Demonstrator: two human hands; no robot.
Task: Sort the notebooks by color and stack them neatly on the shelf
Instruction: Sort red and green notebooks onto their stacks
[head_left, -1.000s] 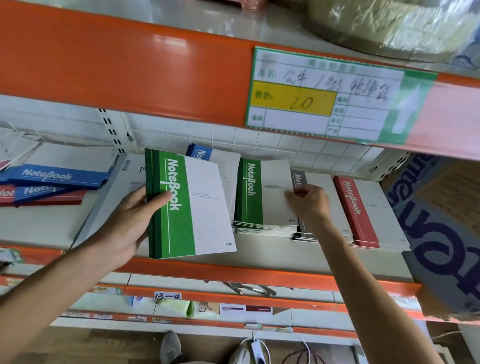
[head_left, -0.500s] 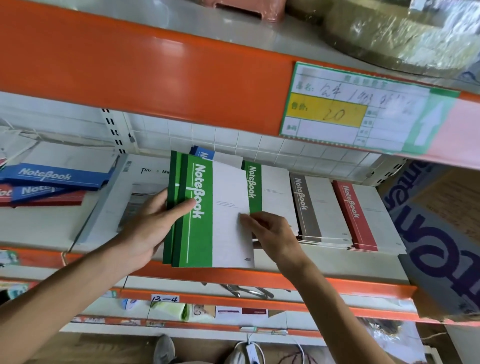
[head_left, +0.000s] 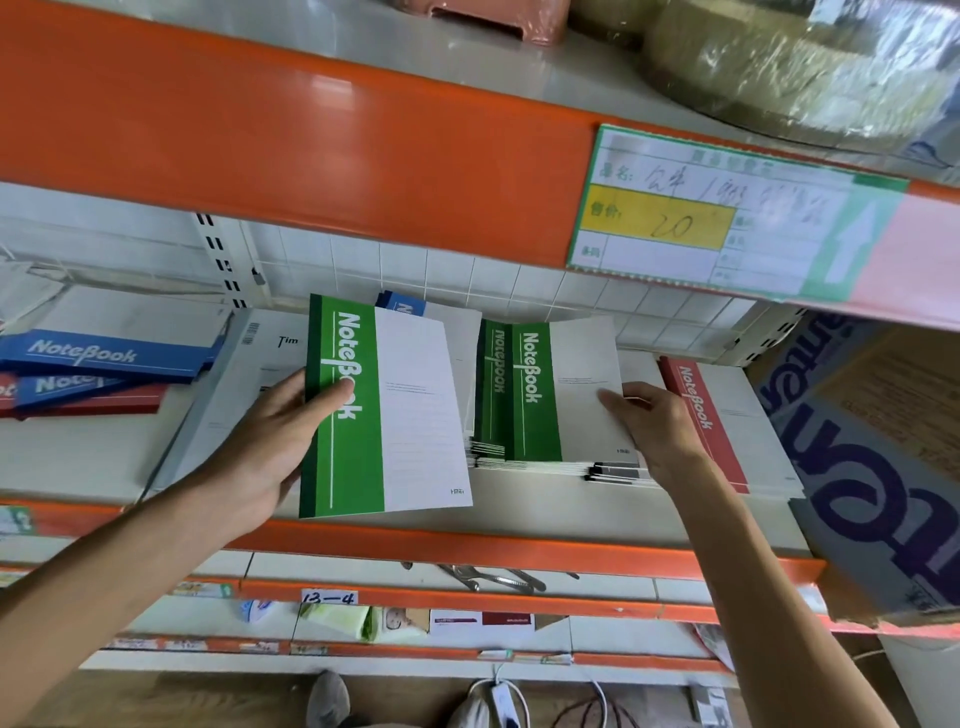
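**A:** Crowded around the green stack (head_left: 519, 400), right? Anything blocking?

**B:** Yep. Just right of the green stack: a grey-spined pile (head_left: 618, 472), mostly covered, only edges poking out at the front. Further right, a red notebook pile (head_left: 706, 415), then a printed cardboard box (head_left: 872, 467) hard against the shelf (head_left: 519, 501) end. Behind and left of the green stack, a blue notebook (head_left: 402, 305) peeking over. Well left, a big white-and-grey flat book (head_left: 228, 395), plus loose blue notebooks (head_left: 104, 356) lying on red ones (head_left: 93, 402). Overhead, an orange beam (head_left: 311, 140) with a handwritten price tag (head_left: 717, 218).

**A:** And the notebooks in hand?

**B:** Left hand (head_left: 270, 441), grip clamped on a green notebook (head_left: 379, 410), thumb across the cover lettering, fingers behind the spine. Held tilted in front of the shelf, just left of the green stack, not lying on anything. Right hand (head_left: 660, 426), grip pinching the right edge of a second green notebook (head_left: 561, 395), sitting on top of the green stack and reaching over the grey-spined pile.

**A:** Looks, feel?

**B:** Flat, thin rectangles. Glossy card covers, bright green band with a darker green spine strip, white "NoteBook" lettering running along it, rest plain off-white with tiny print. Shelf board pale and smooth, orange metal lip, white tiled wall (head_left: 467, 280) behind.
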